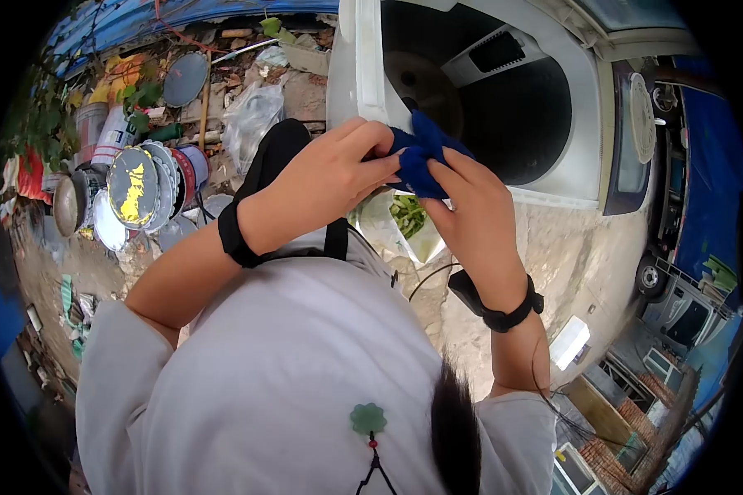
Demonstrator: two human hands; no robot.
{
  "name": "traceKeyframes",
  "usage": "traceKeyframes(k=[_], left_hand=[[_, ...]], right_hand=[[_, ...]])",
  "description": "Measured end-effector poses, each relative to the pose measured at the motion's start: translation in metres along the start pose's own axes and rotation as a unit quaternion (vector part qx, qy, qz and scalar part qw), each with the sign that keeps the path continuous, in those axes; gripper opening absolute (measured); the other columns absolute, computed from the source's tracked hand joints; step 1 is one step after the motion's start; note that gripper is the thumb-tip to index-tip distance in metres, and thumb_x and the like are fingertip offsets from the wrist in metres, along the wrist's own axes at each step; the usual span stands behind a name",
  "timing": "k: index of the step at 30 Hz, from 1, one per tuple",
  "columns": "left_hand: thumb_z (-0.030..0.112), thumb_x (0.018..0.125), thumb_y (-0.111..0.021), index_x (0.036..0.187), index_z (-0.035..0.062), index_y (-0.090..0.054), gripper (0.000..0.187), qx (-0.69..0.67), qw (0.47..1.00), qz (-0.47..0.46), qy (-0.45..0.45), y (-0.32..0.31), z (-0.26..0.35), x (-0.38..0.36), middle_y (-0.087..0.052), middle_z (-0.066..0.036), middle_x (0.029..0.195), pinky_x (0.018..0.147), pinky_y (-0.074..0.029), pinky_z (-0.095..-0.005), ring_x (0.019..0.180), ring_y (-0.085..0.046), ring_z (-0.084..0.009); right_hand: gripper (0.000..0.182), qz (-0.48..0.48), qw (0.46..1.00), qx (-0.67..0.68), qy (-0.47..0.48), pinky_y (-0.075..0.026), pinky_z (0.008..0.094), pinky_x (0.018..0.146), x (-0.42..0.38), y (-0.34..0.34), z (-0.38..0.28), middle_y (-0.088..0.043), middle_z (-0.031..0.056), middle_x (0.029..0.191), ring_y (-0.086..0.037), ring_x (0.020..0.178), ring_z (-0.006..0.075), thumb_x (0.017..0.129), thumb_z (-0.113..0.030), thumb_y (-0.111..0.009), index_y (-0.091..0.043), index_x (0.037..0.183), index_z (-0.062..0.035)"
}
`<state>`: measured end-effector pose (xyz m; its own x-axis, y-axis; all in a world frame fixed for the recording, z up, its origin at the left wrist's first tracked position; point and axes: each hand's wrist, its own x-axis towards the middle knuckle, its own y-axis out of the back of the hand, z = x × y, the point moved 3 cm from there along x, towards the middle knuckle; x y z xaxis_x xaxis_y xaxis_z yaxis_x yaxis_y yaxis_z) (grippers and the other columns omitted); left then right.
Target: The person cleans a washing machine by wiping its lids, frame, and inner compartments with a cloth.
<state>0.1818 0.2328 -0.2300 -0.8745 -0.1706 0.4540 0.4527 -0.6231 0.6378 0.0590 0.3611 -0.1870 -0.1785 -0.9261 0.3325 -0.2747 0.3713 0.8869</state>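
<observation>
l. hand (pixel 330 173), at the near lip of the washer (pixel 357 70), pinched a bunched blue cloth (pixel 423 158) btwn thumb & fingers; the cloth was by the washer's dark, open tub (pixel 541 107). r. hand (pixel 480 219), also at the washer's lip, pinched the same cloth. step in hand was prob. twisting or rubbing the cloth; next move seemed to call for a firm pinch w/ both hands. counts, l. to r.: left of washer were round pails & lids (pixel 134 188) (no. unclear, overlapping) & 1 clear plastic bag (pixel 254 115); in front of washer, 2 wristbands (pixel 236 237) & 1 batch of greens (pixel 407 216); at washer, apparently 1 cloth; right of washer, 1 truck (pixel 683 309).
</observation>
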Motion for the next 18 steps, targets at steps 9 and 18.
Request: traceKeyframes(k=[9,18], left_hand=[[-0.008,0.076,-0.068,0.094,-0.0013,-0.066,0.020,-0.062,0.997,0.040,0.019,0.031,-0.057,0.012,-0.055,-0.010,0.100,0.072,-0.052,-0.0337,0.084,-0.061,-0.0267],[-0.003,0.074,-0.073,0.092,0.0015,-0.066,0.019,-0.020,1.000,0.009,-0.012,0.002,-0.006,0.005,-0.056,-0.009,0.101,0.075,-0.050,-0.0357,0.090,-0.058,-0.0286]], right_hand=[[0.023,-0.012,0.995,-0.041,-0.087,-0.051,0.0346,0.063,0.044,-0.036,-0.020,-0.056,0.0082,0.075,-0.064,0.073,0.0248,0.070,-0.018,-0.079,-0.060,0.076,-0.0061],[0.028,-0.016,0.998,-0.036,0.044,-0.051,0.0361,0.066,0.003,-0.001,0.001,-0.056,0.0080,0.079,-0.062,0.074,0.0269,0.067,-0.014,-0.080,-0.061,0.084,-0.0042]])
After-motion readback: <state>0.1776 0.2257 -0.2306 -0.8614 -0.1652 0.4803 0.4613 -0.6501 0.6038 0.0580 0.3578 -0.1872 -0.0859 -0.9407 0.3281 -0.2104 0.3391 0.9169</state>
